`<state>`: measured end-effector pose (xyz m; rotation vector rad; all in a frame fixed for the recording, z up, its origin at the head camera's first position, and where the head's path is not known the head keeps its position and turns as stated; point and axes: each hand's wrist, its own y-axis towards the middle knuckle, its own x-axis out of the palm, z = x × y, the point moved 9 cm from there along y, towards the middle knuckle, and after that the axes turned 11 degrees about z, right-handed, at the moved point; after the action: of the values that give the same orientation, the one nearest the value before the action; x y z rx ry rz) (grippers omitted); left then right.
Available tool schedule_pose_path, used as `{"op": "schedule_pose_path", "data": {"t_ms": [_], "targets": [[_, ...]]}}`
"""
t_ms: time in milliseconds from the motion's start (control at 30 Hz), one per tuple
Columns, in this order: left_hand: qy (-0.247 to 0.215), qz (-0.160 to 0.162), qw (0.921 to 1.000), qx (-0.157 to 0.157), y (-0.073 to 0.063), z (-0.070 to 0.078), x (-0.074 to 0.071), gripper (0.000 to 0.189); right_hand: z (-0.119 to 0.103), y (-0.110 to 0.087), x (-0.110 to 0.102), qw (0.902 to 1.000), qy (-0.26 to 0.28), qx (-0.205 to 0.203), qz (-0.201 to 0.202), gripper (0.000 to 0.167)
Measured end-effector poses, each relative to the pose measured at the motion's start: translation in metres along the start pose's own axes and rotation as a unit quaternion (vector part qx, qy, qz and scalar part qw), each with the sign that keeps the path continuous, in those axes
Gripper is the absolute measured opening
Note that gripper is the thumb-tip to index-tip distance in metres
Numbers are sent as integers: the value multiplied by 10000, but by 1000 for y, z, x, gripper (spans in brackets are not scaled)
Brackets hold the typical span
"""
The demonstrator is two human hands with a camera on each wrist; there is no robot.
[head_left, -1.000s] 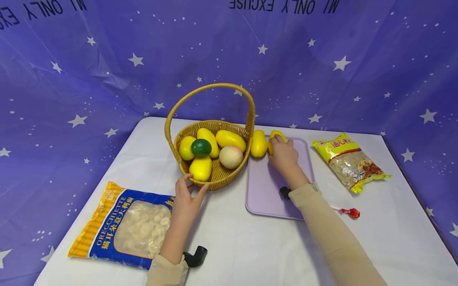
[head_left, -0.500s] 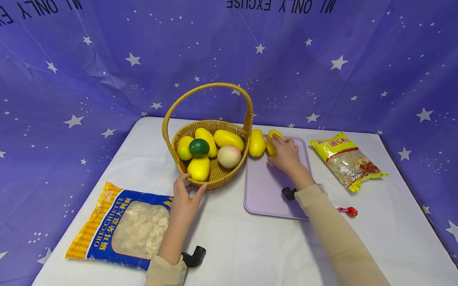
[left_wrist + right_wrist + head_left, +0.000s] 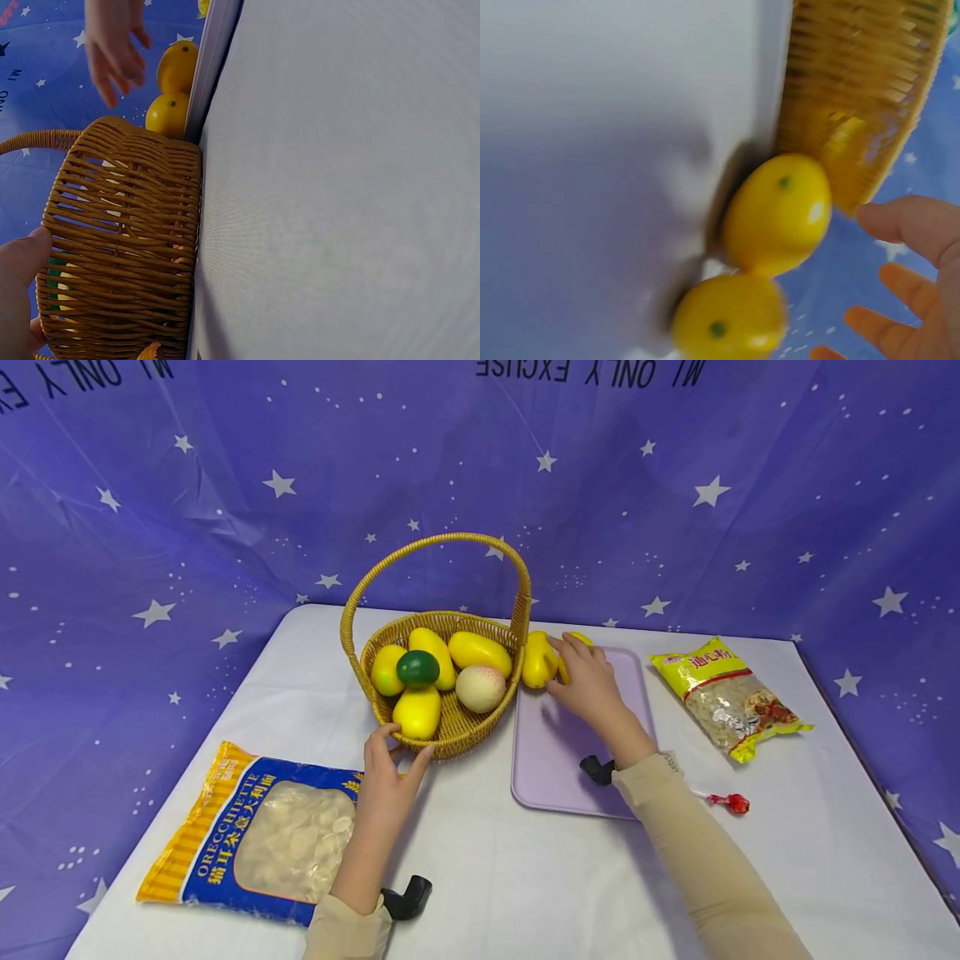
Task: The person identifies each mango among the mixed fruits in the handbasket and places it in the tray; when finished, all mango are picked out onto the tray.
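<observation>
My left hand [image 3: 386, 789] holds the near rim of a wicker basket [image 3: 459, 748] with a tall handle. In the left wrist view its thumb [image 3: 28, 259] lies against the outside of the weave. Several yellow mangoes, a small dark green fruit [image 3: 417, 669] and a pale peach [image 3: 481, 689] lie in the basket. My right hand [image 3: 588, 693] is over two more yellow mangoes at the far end of a lilac tray [image 3: 555, 777]. In the right wrist view its fingers are spread, apart from the nearer mango [image 3: 780, 214] and the other mango [image 3: 731, 319].
A blue and orange bag of orecchiette [image 3: 296, 835] lies at the left of the white-covered table. On the right are a yellow food packet [image 3: 731, 702] and a red lollipop [image 3: 737, 803]. A purple starry cloth [image 3: 600, 510] hangs behind.
My right hand has shifted left, from the right mango on the tray to over the left one, its fingers loosened. My left hand stays at the basket rim.
</observation>
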<state>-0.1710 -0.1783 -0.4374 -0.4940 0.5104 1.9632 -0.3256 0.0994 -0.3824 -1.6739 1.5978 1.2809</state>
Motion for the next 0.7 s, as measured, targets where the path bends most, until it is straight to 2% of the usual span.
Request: {"op": "schedule_pose_path", "data": {"t_ms": [167, 333, 500, 700], "targets": [[-31, 36, 10000, 34, 0, 0, 0, 69, -31, -5, -7, 9980, 428, -314, 336, 63], [-98, 23, 9999, 35, 0, 1, -1, 68, -66, -15, -8, 9906, 1105, -655, 469, 59], [-139, 52, 9998, 105, 0, 5, -1, 66, -99, -27, 0, 9835, 1630, -731, 299, 56], [-95, 83, 9998, 125, -1, 6, -2, 63, -126, -35, 25, 9783, 1986, -542, -231, 58]]}}
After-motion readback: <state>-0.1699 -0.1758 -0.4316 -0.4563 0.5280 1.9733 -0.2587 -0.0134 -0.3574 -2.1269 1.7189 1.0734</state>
